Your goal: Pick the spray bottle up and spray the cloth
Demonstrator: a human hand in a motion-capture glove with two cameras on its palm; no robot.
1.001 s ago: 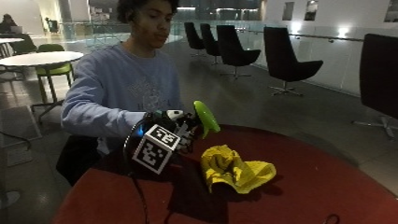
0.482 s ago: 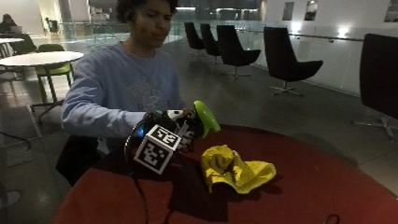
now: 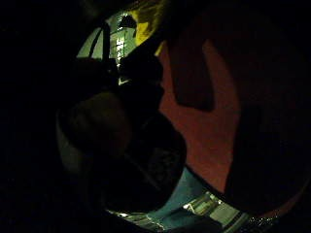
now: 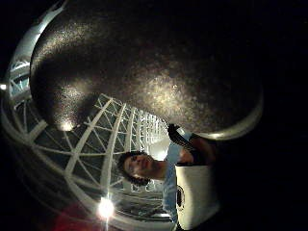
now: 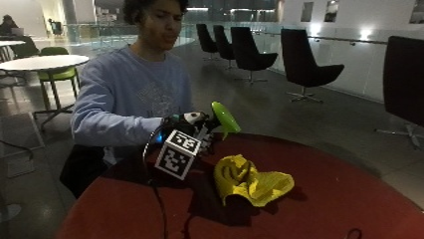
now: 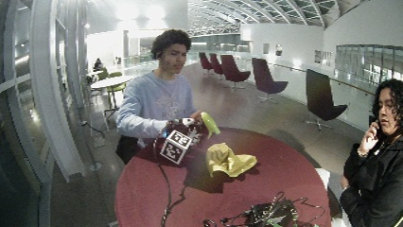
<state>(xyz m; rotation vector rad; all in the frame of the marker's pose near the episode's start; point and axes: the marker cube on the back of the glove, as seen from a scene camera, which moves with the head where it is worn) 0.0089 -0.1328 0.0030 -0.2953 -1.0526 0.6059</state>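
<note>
My gloved right hand [image 5: 180, 125] grips a spray bottle above the near-left part of the round red table [image 5: 344, 199]. The bottle's green spray head [image 5: 225, 117] sticks out past the fingers and points toward the yellow cloth [image 5: 255, 181]. The cloth lies crumpled on the table just beside and below the hand. The wide outside view shows the same: hand [image 6: 184, 128], green head [image 6: 209, 124], cloth [image 6: 228, 161]. A dark rounded body [image 4: 144, 72], likely the bottle, fills the thumb side palm view. The little finger side palm view shows red table [image 3: 214, 131] and a bit of yellow cloth [image 3: 146, 26].
A tangle of cables and small gear [image 6: 264, 215] lies at the table's near edge in the wide outside view. A second person [image 6: 378, 161] stands beside the table on the right. Dark chairs [image 5: 308, 69] and a white table [image 5: 40, 62] stand behind, away from the work.
The hand with the bottle has moved slightly up and toward the cloth. The cloth has not moved.
</note>
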